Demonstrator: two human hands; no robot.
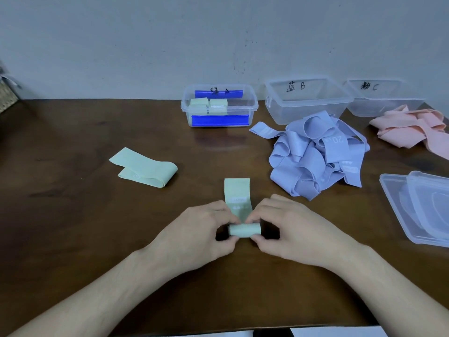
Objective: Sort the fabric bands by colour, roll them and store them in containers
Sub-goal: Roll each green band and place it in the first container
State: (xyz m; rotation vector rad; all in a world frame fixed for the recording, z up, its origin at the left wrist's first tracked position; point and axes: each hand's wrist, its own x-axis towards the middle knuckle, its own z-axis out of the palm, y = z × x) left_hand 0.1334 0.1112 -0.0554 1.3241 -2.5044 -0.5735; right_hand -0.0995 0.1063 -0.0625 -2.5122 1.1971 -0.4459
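head view — blue band pile (pixel 318 154) beside pink pile (pixel 413 128) — lids (pixel 418 210) right

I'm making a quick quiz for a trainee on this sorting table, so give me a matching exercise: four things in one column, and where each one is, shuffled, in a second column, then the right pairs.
Things:
1. Green band being rolled
2. Rolled green bands
3. Blue bands
4. Pink bands

Places:
A. Loose pile in front of the box marked B
B. Inside the blue-handled box marked A
C. Between the left hand and the right hand
D. Heap at the right edge, in front of the box marked C

Pairs: 1-C, 2-B, 3-A, 4-D
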